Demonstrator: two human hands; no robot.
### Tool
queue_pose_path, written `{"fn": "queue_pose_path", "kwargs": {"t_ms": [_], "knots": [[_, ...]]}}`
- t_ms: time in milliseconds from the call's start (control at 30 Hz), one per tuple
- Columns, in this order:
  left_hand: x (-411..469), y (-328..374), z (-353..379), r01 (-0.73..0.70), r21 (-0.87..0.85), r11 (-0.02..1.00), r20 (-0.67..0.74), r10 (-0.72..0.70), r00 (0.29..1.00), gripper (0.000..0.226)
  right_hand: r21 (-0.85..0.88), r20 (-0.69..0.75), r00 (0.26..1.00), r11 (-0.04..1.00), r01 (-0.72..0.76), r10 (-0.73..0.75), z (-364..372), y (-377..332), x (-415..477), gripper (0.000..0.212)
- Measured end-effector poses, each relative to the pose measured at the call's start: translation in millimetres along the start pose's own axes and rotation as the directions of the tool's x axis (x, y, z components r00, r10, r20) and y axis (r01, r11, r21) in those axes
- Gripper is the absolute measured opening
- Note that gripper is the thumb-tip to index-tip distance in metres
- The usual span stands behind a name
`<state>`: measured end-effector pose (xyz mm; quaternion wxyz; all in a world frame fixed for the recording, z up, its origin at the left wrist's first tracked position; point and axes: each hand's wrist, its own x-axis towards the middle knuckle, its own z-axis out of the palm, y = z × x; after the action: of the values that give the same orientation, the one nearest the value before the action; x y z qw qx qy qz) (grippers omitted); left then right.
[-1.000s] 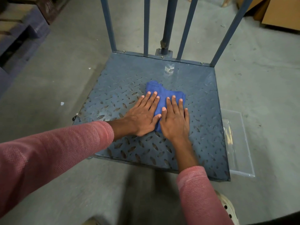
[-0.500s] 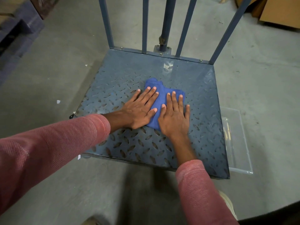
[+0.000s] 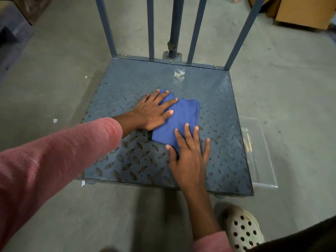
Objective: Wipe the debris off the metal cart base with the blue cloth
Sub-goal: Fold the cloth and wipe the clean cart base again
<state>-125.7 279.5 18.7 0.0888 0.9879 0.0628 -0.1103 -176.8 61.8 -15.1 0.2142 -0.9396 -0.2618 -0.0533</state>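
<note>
Centrally, the blue cloth [image 3: 179, 120] is laid folded on the metal cart base [image 3: 125, 86] and pressed flat from two sides. Its 10 o'clock corner is covered by the left hand [image 3: 154, 111], fingers straight and spread. Its 6 o'clock edge is touched by the fingertips of the right hand [image 3: 189, 157], likewise straight, the palm resting on the base. A clear plastic tray [image 3: 260, 153] is seen just beside the base at 3 o'clock.
</note>
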Motion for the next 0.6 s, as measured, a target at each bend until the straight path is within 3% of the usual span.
{"fn": "queue_pose_path", "kwargs": {"t_ms": [133,233,367,467,600], "knots": [[-18.2,-6.4,2.8,0.015,0.084,0.996,-0.196,0.002,0.981,0.075,-0.066,-0.059,0.983,0.982,-0.179,0.176,-17.3,26.1,12.0,0.039],[-32.4,-11.3,15.0,-0.016,-0.036,0.999,-0.381,0.001,0.925,0.06,0.022,-0.124,0.938,0.946,-0.322,0.323,-29.3,40.4,23.9,0.039],[-44.5,-16.7,30.4,-0.138,-0.175,0.975,-0.534,0.024,0.845,0.031,0.207,-0.151,0.962,0.959,-0.193,0.227,-29.7,43.6,27.8,0.036],[-46.1,-24.8,27.1,-0.243,-0.09,0.966,-0.453,0.178,0.873,0.044,0.243,-0.046,0.992,0.964,-0.103,0.118,-28.4,43.2,29.4,0.049],[-45.1,-30.8,14.4,-0.378,0.036,0.925,-0.232,0.375,0.898,0.059,0.185,0.077,0.99,0.974,-0.133,0.121,-27.6,46.9,29.5,0.059]]}}
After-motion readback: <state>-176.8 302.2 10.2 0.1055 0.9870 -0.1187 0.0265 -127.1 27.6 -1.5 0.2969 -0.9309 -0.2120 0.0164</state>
